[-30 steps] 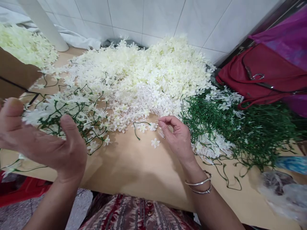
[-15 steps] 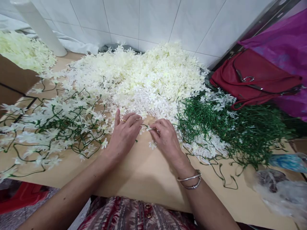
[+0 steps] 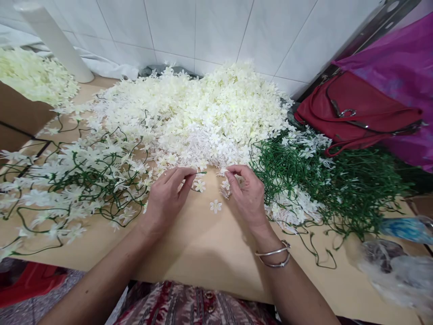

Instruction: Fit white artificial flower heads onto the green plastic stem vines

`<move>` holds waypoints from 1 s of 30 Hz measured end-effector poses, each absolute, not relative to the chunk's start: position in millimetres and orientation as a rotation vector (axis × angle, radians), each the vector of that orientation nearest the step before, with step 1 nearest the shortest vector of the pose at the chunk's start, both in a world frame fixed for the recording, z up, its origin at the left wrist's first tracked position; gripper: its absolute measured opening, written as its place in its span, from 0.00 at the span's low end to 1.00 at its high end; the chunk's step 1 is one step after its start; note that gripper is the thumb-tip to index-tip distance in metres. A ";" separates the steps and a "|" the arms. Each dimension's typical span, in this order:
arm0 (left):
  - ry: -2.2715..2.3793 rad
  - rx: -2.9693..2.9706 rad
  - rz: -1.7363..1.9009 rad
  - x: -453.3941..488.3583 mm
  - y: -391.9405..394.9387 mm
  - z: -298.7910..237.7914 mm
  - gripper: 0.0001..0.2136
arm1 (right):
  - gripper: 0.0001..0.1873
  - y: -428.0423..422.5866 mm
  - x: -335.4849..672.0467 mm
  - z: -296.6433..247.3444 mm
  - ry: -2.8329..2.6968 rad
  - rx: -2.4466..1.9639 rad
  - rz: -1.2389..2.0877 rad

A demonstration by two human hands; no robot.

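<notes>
My left hand (image 3: pixel 169 192) is closed in a pinch on a green plastic stem (image 3: pixel 202 173), whose tip points right past the fingertips. Across a small gap, my right hand (image 3: pixel 246 192) pinches a small white artificial flower (image 3: pixel 222 172) between thumb and forefinger. The two pieces are apart. A single flat white blossom (image 3: pixel 215 206) lies on the table between my hands, and another blossom (image 3: pixel 199 185) rests just below the stem tip. Behind both hands rises a large heap of cream-white blossoms (image 3: pixel 216 104).
Stemmed white flowers (image 3: pixel 84 176) lie tangled at the left. Bare green stems (image 3: pixel 361 189) are piled at the right, beneath a red handbag (image 3: pixel 358 108). A clear plastic bag (image 3: pixel 395 271) sits at the right front. A cardboard box (image 3: pixel 22 117) stands far left; a tiled wall (image 3: pixel 216 31) closes the back.
My hands have moved apart. The left fingers have drawn together around the stem, and the right hand has shifted slightly right with a white flower at its fingertips.
</notes>
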State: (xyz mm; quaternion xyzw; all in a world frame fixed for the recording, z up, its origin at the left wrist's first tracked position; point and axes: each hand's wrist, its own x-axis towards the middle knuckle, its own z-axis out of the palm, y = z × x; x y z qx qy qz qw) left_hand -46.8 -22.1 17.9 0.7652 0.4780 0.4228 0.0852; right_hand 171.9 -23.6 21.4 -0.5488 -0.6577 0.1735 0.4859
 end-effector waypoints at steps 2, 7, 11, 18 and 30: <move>1.380 2.181 1.205 -48.7 -27.7 21.4 0.05 | 0.04 -24.3 171.8 20.6 -1.537 -1.343 0.501; 1.112 2.086 0.907 -51.5 -38.5 22.8 0.05 | 0.08 -23.7 171.4 20.3 -1.337 -1.307 0.804; 1.081 2.147 0.965 -47.0 -42.8 15.2 0.05 | 0.07 -23.8 166.5 23.5 -1.279 -1.205 1.107; 1.172 2.124 1.224 -38.9 -43.0 9.4 0.11 | 0.05 -30.1 154.4 20.4 -1.353 -1.074 1.473; 1.281 1.609 1.153 -40.5 -44.5 6.3 0.07 | 0.03 -34.4 147.7 19.3 -1.426 -1.119 1.364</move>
